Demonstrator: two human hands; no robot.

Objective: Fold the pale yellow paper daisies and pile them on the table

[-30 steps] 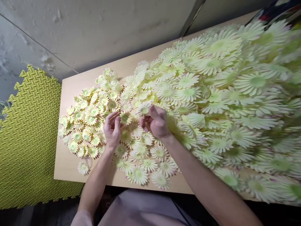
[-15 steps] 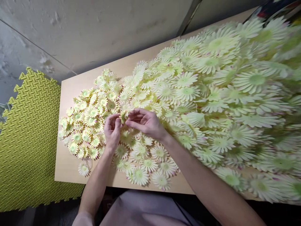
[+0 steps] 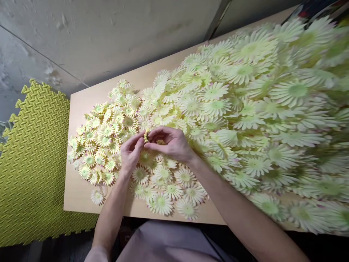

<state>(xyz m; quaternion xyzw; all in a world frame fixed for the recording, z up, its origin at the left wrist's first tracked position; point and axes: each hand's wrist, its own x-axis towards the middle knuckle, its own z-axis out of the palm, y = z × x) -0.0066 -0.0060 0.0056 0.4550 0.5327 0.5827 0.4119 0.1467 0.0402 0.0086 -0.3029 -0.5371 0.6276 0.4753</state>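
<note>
1. The left hand and the right hand meet over the middle of the bench, fingertips almost touching each other.
2. Between them sits a small yellow flower piece; the left fingers pinch it from one side and the right fingers close on it from the other.
3. The piece stands just above the fingertips, its top poking out; its lower part is hidden by the fingers, so its full shape cannot be told.
4. The remaining right fingers curl loosely over the pinch, forming a small hollow; something yellowish shows inside it, too small to make out.
5. Below and to the left of the fingers lies a spread of small pale yellow daisy-like flowers with green centres, lying flat and overlapping on the bench.
6. To the right of the fingers a much larger heap of bigger flowers of the same colours rises toward the camera, blurred at its near edge.
7. Under the wrists more flat flowers cover the bench up to its near edge.
8. Far left of the fingers, beyond the bench, a yellow-green foam mat with a herringbone pattern lies on the floor.
</note>
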